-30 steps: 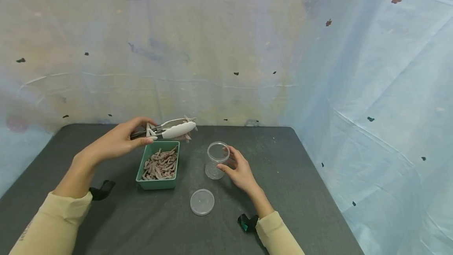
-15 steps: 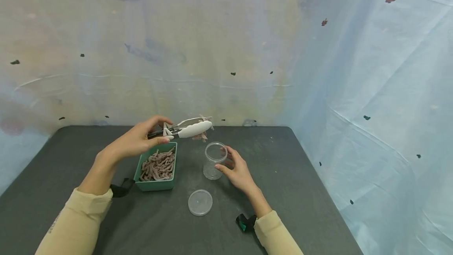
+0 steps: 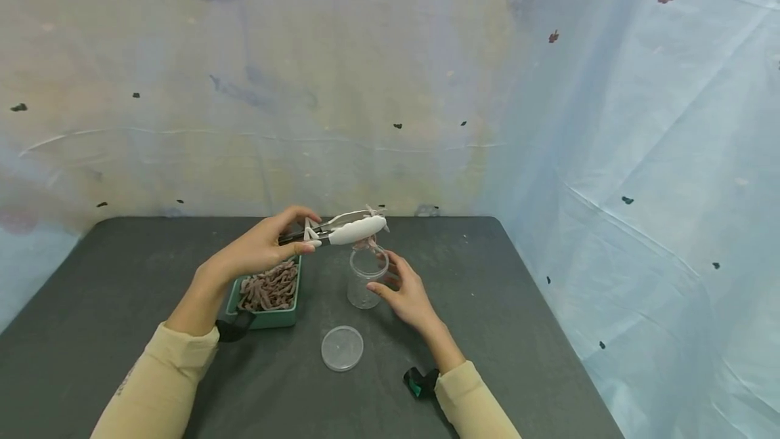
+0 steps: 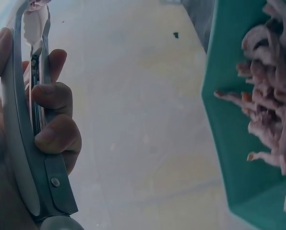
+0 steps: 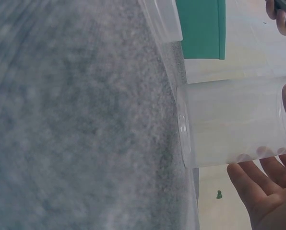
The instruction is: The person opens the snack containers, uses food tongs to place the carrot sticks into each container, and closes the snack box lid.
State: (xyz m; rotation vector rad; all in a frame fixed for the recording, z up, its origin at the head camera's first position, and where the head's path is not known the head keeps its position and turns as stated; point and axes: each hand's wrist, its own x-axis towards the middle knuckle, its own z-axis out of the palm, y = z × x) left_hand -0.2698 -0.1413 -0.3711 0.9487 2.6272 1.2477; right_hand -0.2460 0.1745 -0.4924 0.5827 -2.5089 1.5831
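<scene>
My left hand [image 3: 262, 242] grips a pair of tongs [image 3: 356, 229] with white tips. A small clump of greyish-pink strips [image 3: 367, 243] is pinched in those tips and dangles over the rim of a clear plastic jar [image 3: 363, 290]. The jar stands upright on the table, and my right hand [image 3: 411, 297] holds it from the right, thumb on one side and fingers on the other. No strips show inside the jar in the right wrist view. Below my left hand, a green tray [image 3: 274, 321] holds a heap of the same strips [image 4: 272, 86].
A round clear lid [image 3: 342, 349] lies flat on the dark grey table [image 3: 500, 330], in front of the jar. A patterned sheet [image 3: 341, 73] hangs behind the table and along its right side.
My left hand has carried the tongs and clump rightward, from above the tray's far edge to over the jar. The right hand stays on the jar.
</scene>
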